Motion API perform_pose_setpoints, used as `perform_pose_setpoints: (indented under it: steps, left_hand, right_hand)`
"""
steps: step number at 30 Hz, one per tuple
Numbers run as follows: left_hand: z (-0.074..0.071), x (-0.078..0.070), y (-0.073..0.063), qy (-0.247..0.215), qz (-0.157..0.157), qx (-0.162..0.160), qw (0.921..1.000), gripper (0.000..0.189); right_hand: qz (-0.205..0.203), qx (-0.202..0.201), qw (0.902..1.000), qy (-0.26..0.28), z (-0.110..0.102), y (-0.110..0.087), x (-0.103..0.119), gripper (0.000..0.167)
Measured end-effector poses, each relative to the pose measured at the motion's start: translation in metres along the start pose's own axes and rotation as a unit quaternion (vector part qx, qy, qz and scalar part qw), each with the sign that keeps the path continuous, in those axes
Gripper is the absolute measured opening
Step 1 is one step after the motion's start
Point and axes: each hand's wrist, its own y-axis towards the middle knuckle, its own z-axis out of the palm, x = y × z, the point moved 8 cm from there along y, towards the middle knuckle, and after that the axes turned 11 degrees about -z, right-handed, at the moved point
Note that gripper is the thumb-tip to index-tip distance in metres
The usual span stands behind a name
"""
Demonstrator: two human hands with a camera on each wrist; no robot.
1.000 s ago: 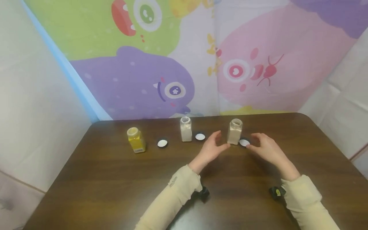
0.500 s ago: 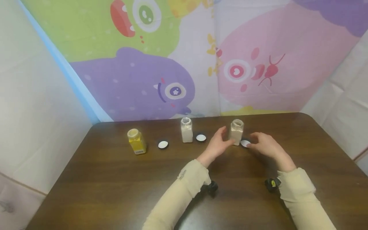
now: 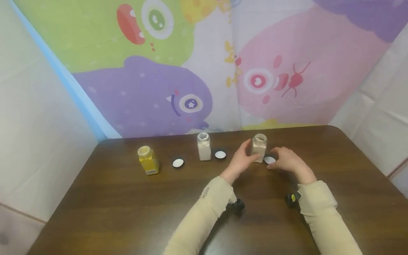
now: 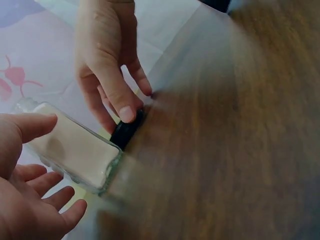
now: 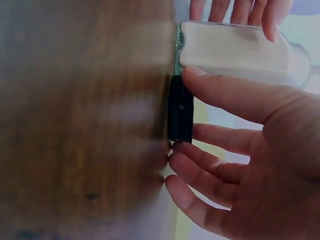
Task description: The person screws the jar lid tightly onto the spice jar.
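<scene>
Cream jar (image 3: 259, 146): standing upright and uncapped toward the back of the brown table (image 3: 153, 209), with a black lid (image 3: 269, 160) lying just beside it on the right, white face up.
Left hand (image 3: 239, 161): I am spreading thumb and fingers apart on two sides of the jar; whether they are touching the glass, I cannot tell.
Right hand (image 3: 288, 163): I am pinching the lid at its rim between thumb and fingers.
In between: the jar is standing between my hands, crowding my right thumb.
Farther left: a white jar (image 3: 204, 148) is standing uncapped with a second lid (image 3: 220, 154) beside it; beyond, a third lid (image 3: 177, 163) is lying near an uncapped yellow jar (image 3: 148, 162).
Backdrop: a cartoon cloth (image 3: 153, 95) is hanging behind the table.
Wrists: black gadgets (image 3: 238, 206) are poking out by my sleeves (image 3: 204, 207).
Covered: my left thumb is hiding part of the jar's front; my right fingers are covering some of the lid's edge.
Cut off: the top edge of the right wrist view is cropping my left hand.
Unclear: the wood is blurring in both wrist views, and the print on the yellow jar is showing too small to read.
</scene>
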Motion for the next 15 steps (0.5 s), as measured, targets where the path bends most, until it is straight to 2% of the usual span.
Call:
perform_pose_setpoints:
  steps: [5, 10, 15]
  left_hand:
    - [0.002, 0.005, 0.005, -0.011, -0.009, 0.003, 0.9999, 0.063]
    - [0.007, 0.013, 0.01, -0.032, -0.013, 0.022, 0.9992, 0.059]
    - [0.009, 0.019, 0.016, -0.033, -0.009, 0.021, 0.9992, 0.054]
  right_hand:
    - [0.011, 0.017, 0.9998, 0.003, 0.0, 0.003, -0.001, 0.061]
    - [0.017, 0.015, 0.9997, 0.006, 0.002, 0.004, -0.004, 0.056]
    - [0.025, 0.014, 0.9996, 0.006, 0.003, 0.004, -0.005, 0.054]
